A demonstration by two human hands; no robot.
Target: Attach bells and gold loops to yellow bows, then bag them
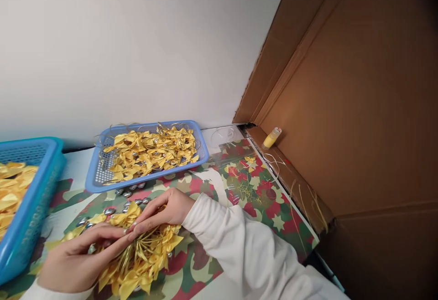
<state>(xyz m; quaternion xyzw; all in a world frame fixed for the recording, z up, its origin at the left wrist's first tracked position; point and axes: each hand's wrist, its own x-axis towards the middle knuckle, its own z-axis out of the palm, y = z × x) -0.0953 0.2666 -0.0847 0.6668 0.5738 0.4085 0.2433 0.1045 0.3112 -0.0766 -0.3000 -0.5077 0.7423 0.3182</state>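
Fingertips of my left hand [84, 255] and my right hand [167, 212] meet over a pile of yellow ribbon flowers [153, 263] with gold stems. Both hands are closed in pinches; whatever is between the fingertips is too small and hidden to name. The gold stems gather just below the fingertips, and the yellow petals spread out around them. Silvery bead-like pieces [109, 211] lie on the patterned table cover [205, 263], behind the hands and close to the pile.
A blue basket [89, 179] of yellow ribbon flowers stands against the white wall. Another blue basket [37, 213] with yellow pieces is at the left edge. A small yellow-filled bottle [272, 138] stands by the cardboard wall [359, 108] on the right. Thread scraps [246, 190] lie near it.
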